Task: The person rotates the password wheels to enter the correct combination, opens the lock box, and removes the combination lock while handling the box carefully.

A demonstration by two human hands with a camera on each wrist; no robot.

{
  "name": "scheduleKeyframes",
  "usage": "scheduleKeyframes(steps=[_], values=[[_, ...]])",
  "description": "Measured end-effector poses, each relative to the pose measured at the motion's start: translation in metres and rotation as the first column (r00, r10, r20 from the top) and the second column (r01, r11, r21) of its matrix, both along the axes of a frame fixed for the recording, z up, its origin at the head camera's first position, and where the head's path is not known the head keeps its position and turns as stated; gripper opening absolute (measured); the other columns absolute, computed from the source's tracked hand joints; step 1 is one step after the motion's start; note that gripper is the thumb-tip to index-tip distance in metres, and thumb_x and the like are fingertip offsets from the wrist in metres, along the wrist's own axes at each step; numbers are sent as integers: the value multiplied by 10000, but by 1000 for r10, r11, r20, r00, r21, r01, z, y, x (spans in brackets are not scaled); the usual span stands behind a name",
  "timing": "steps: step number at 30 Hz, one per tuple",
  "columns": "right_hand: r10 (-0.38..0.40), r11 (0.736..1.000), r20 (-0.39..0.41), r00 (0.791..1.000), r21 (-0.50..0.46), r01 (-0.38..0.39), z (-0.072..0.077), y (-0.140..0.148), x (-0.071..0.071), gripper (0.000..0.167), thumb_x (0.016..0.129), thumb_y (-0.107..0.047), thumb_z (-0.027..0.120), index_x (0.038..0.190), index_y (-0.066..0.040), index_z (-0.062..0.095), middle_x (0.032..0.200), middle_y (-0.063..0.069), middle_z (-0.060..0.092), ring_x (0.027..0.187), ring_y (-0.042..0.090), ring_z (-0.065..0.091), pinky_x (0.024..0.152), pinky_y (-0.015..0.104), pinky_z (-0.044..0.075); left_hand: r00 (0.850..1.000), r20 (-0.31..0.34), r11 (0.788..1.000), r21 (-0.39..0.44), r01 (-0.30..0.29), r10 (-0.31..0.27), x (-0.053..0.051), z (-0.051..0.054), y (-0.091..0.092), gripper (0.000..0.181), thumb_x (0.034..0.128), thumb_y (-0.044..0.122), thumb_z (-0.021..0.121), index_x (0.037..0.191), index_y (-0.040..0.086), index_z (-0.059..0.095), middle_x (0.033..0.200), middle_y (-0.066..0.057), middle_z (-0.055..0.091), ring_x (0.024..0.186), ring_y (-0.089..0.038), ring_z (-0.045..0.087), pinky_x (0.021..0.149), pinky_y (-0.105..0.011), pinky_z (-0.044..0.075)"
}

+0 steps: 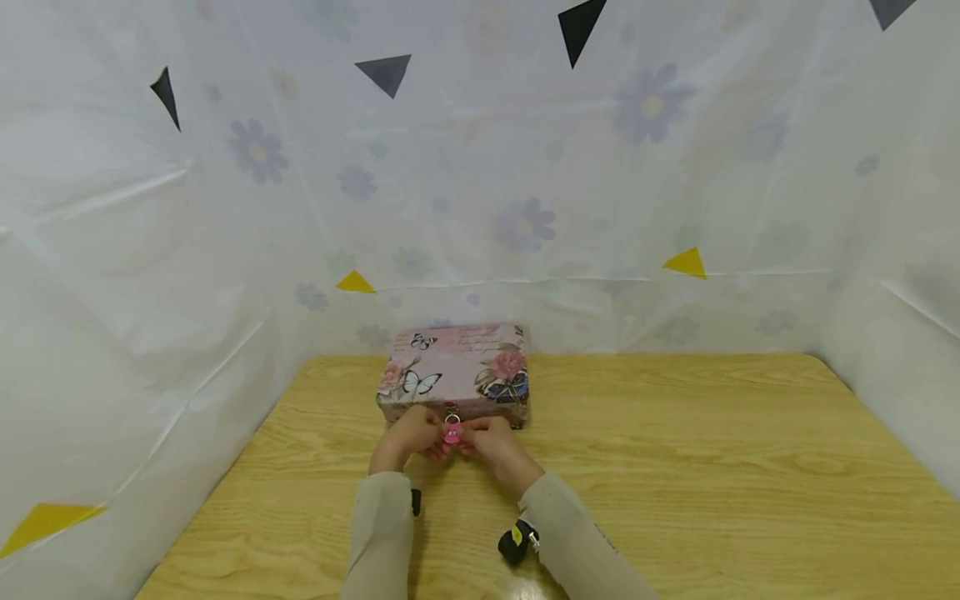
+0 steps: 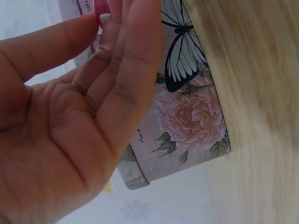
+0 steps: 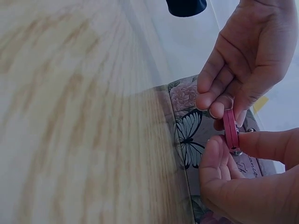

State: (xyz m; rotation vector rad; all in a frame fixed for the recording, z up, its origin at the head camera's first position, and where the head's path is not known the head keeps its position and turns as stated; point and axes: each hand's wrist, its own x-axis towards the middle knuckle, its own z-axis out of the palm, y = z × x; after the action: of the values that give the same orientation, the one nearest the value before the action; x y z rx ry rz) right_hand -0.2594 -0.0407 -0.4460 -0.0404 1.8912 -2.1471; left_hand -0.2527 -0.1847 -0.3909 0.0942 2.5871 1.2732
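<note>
A pink padlock with a metal shackle hangs at the front clasp of a flower-and-butterfly box. From the left side, my left hand pinches the padlock between thumb and fingers. My right hand pinches its other side. In the right wrist view the padlock appears edge-on, between the fingertips of both hands. Only a bit of the padlock shows at the top of the left wrist view, beyond the palm. The box lid is down.
The box stands on a wood-grain table, near its back edge. Behind it hangs a pale flowered sheet with black, grey and yellow triangles. Similar white sheeting closes off the left side. A black strap device sits at the right wrist.
</note>
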Motion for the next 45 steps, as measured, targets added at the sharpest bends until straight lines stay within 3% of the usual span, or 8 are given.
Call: scheduleKeyframes(steps=[3,10,16,20,33,41,44,45], values=[[-5,1000,-5,1000,12,5,-1,0,0,237,924,18,573,1094,183,585,904,122,627,718,128,590,702,264,555,1000,10,1000,17,6,-6,-1,-1,-1,200,937,-30,507,797,-107,627,687,-199,667,633,-301,687,632,-411,576],[-7,1000,-21,1000,6,8,0,0,0,242,891,47,579,1087,187,591,967,176,646,746,143,599,758,319,557,996,-4,993,79,91,-91,-7,-8,-9,221,929,-12,520,746,-60,632,632,-125,658,571,-211,673,571,-346,571],[20,1000,15,1000,-6,-20,0,0,-1,246,929,20,531,1100,189,582,824,72,617,668,93,574,674,243,542,999,13,998,51,32,-33,-2,-2,-4,200,941,-29,501,809,-118,624,681,-191,665,611,-271,682,620,-402,576],[45,999,35,998,-6,-45,-1,1,-2,259,967,-15,492,1111,181,580,736,27,586,616,72,557,624,209,527,1000,12,999,49,13,-14,-3,-4,-3,195,946,-34,494,824,-128,614,685,-194,664,614,-277,681,634,-413,576],[18,1000,11,1000,-12,-18,-1,1,-3,244,946,4,545,1095,195,571,837,70,611,667,88,577,643,218,539,1000,22,999,47,-6,5,-3,-3,-1,193,941,-37,497,807,-105,618,692,-200,667,617,-278,681,631,-411,576],[14,1000,0,1000,-6,-14,-2,2,-3,252,943,20,536,1114,203,566,889,102,612,698,106,577,693,254,552,996,11,993,87,83,-84,-12,-13,-8,200,930,-29,503,766,-61,614,656,-147,663,581,-226,675,580,-361,572],[16,1000,-7,1000,-12,-16,-2,3,-3,263,937,22,541,1123,207,560,915,116,610,706,110,571,703,261,549,997,20,994,84,74,-76,-11,-11,-6,194,929,-37,493,784,-83,614,666,-167,664,591,-244,677,595,-378,574],[14,1000,-7,1000,-17,-14,-1,3,-3,265,932,27,545,1124,210,556,921,123,609,704,112,571,707,266,550,998,29,997,65,46,-48,-8,-7,-3,186,930,-42,494,801,-103,614,680,-187,666,607,-265,682,620,-400,577]])
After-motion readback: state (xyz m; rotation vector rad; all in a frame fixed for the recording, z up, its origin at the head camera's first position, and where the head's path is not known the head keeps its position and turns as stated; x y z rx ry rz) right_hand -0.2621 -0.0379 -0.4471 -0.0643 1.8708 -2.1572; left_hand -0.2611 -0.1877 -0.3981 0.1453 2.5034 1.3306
